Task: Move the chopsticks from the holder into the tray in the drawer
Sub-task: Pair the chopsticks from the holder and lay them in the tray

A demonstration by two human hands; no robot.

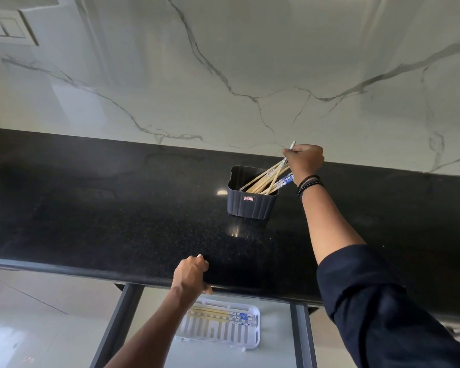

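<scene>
Chopsticks (266, 179) in the holder (251, 201): right hand (304, 160) pinches one; left hand (191, 273) curls on the worktop (117, 208) edge. Next, lift clear toward the tray (247, 338).

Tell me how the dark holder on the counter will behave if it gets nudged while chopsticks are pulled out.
The holder looks like thin plastic, so probably light and easily shifted. The chopsticks lean to one side, where the right hand grips them, so a sideways pull might tip it. The glossy counter likely lets it slide.
</scene>
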